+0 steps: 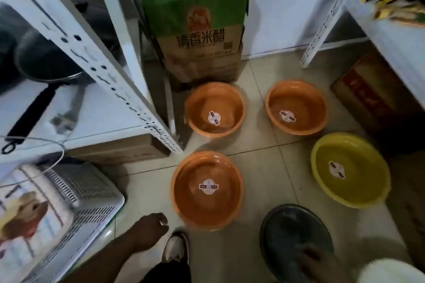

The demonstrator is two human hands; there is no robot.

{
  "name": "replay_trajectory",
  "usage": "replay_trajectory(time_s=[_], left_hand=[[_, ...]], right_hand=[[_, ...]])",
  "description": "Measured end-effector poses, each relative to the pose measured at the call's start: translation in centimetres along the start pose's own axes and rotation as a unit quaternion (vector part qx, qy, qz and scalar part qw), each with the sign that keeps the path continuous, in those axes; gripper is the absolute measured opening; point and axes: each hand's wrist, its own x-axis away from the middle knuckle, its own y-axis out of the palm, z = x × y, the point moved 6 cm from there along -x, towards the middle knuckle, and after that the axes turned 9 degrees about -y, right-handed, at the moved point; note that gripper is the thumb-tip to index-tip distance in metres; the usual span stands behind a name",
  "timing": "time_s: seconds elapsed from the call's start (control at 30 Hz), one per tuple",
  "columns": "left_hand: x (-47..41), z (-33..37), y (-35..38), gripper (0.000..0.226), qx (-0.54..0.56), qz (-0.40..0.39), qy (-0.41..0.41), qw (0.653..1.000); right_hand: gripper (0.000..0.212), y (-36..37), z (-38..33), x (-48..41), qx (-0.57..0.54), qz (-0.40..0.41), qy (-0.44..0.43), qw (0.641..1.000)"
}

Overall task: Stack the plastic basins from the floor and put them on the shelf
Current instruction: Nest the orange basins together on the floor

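Note:
Several plastic basins lie on the tiled floor. Two orange basins stand at the back, the left one (215, 109) by the cartons and the right one (296, 107) beside it. A larger orange basin (207, 190) sits nearer me, a yellow basin (349, 169) to its right. A dark green basin (296, 236) is nearest, at the bottom right. My right hand (319, 264) rests on the dark basin's near side; its grip is blurred. My left hand (149, 230) hangs with curled fingers, holding nothing, left of the large orange basin.
A white metal shelf (96, 62) on the left holds dark pans. A second white shelf (388, 37) stands on the right with packets on it. Stacked cartons (197, 30) block the back. A white perforated crate (87, 193) sits at lower left. My shoe (176, 248) is below.

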Motion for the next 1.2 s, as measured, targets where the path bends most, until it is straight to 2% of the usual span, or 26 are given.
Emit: replay_trajectory(time_s=[0.1,0.2,0.3,0.4,0.43,0.53,0.63,0.77,0.9,0.97,1.07,1.2], left_hand=[[-5.7,-1.3,0.5,0.044,0.091,0.019,-0.035,0.995],[-10.9,-2.2,1.3,0.057,0.211,0.026,-0.072,0.974],[-15.3,-2.3,2.8,0.069,0.347,-0.017,-0.093,0.933],[-18.4,-1.9,4.8,0.056,0.416,-0.078,-0.077,0.903],[-19.3,-1.7,5.2,0.050,0.434,-0.093,-0.063,0.894],[-20.7,-1.2,6.1,0.041,0.463,-0.104,-0.016,0.880],[-21.6,-1.0,6.4,0.051,0.480,-0.097,0.024,0.871],[-22.1,-1.3,5.6,0.078,0.481,-0.088,0.033,0.872],[-23.0,-1.1,4.9,0.083,0.482,-0.076,0.033,0.872],[-23.2,-0.9,4.9,0.080,0.497,-0.077,0.032,0.864],[-23.1,-0.5,4.8,0.052,0.516,-0.077,0.035,0.852],[-22.4,0.0,4.6,0.028,0.527,-0.073,0.034,0.846]], right_hand=[[0.016,4.0,-2.9,-7.1,0.026,-0.072,-0.035,0.996],[0.015,6.3,-4.8,-13.8,0.033,-0.044,-0.072,0.996],[0.011,9.1,-5.8,-19.9,0.066,-0.052,-0.108,0.991],[0.046,11.4,-5.2,-24.5,0.083,-0.066,-0.108,0.988],[0.051,12.0,-5.0,-25.8,0.072,-0.073,-0.112,0.988],[0.032,13.2,-5.1,-28.1,0.032,-0.090,-0.140,0.986],[0.015,13.2,-5.9,-29.2,0.007,-0.068,-0.173,0.983],[0.022,12.4,-8.1,-29.8,-0.053,-0.047,-0.181,0.981],[0.026,10.7,-12.9,-32.9,-0.175,0.017,-0.170,0.970],[0.037,10.3,-15.3,-35.0,-0.261,0.041,-0.140,0.954],[0.046,10.9,-17.6,-37.9,-0.365,0.061,-0.080,0.926],[0.048,12.0,-18.3,-39.7,-0.393,0.068,-0.031,0.916]])
